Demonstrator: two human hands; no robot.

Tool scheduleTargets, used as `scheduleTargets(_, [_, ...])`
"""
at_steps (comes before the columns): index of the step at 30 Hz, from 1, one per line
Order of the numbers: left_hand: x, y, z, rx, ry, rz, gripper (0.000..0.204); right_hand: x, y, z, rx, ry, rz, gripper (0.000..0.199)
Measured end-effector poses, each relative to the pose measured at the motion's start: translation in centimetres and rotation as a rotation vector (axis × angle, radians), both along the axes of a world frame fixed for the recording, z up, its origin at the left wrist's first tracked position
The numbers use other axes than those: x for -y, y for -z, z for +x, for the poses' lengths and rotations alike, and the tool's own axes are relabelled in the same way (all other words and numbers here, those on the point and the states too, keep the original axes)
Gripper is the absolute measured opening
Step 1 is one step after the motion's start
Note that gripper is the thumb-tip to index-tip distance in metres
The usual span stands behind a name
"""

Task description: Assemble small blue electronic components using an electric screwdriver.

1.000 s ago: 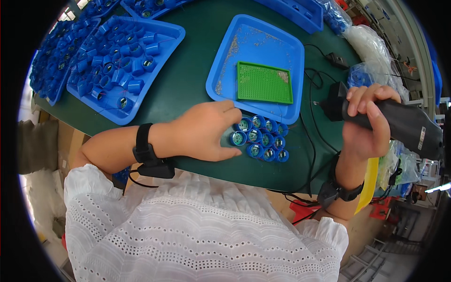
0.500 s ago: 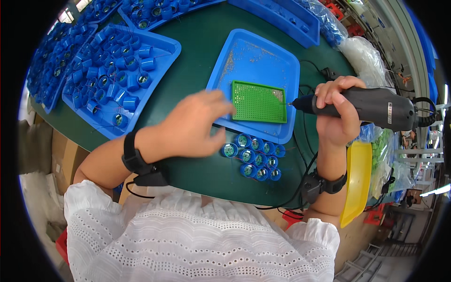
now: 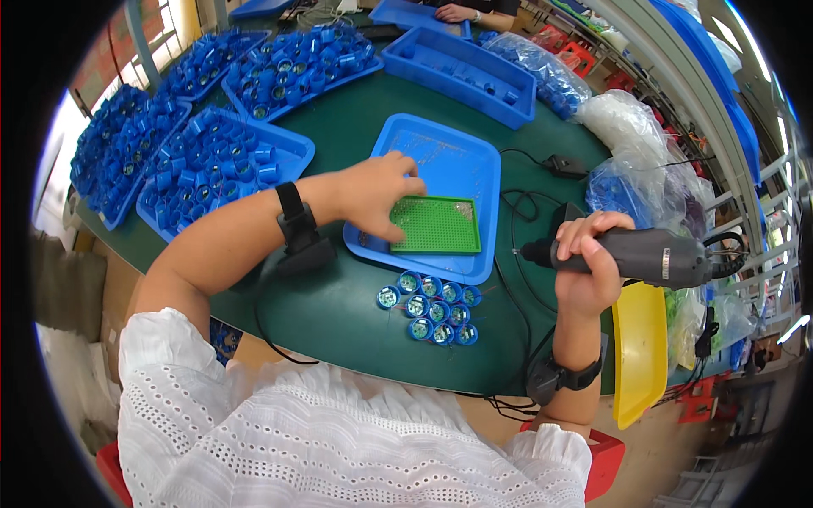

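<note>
My left hand (image 3: 373, 193) reaches over the left end of a green perforated tray (image 3: 440, 230), thumb and fingers apart. Its fingertips are close to that end, and I cannot tell how firmly they touch. Small metal pieces lie in the tray's far right corner. Beneath it is a larger blue tray (image 3: 436, 148), with fine bits scattered at its far end. A black electric screwdriver (image 3: 648, 256) is wrapped in my right hand (image 3: 589, 264), its tip pointing left, apart from the green tray. Several blue round cups with circuit boards (image 3: 438, 311) stand grouped on the table nearer me.
Trays heaped with blue cups (image 3: 296, 72) fill the far left. A long blue bin (image 3: 461, 72) stands at the back, near another person's hand (image 3: 456, 13). Plastic bags (image 3: 627, 127) and a yellow tray (image 3: 639, 351) line the right side. Black cables (image 3: 518, 284) cross the green table.
The view has tilted, showing more of the far side. My left hand has moved onto the green tray's left end. The screwdriver's tip has drawn away from the tray's right side.
</note>
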State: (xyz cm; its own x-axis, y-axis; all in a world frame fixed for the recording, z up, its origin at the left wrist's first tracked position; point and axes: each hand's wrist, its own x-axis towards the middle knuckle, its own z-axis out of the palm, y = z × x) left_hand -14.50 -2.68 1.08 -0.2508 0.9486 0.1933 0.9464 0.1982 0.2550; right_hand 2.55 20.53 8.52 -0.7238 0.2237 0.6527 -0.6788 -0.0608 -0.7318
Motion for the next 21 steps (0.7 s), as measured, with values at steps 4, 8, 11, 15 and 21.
scheduleTargets(4, [-2.4, 1.2, 2.0, 0.02, -0.149, -0.081, 0.093, -0.2, 0.4, 0.5, 0.011, 0.015, -0.058, 0.025])
scheduleTargets(8, [-3.8, 0.8, 2.7, 0.15, -0.217, -0.123, 0.094, -0.3, 0.7, 1.0, 0.016, 0.018, -0.084, 0.024])
scheduleTargets(11, [-3.3, 1.0, 2.6, 0.16, -0.233, 0.01, 0.095, -0.9, 1.2, 1.4, 0.017, 0.041, -0.092, 0.024])
scheduleTargets(15, [-3.2, 1.0, 1.8, 0.054, -0.28, 0.143, 0.096, -0.9, 1.3, 1.9, 0.029, 0.078, -0.127, 0.024])
scheduleTargets(21, [-3.7, 1.0, 1.2, -0.003, -0.353, 0.186, 0.101, -0.7, 1.7, 2.4, 0.043, 0.086, -0.166, 0.024])
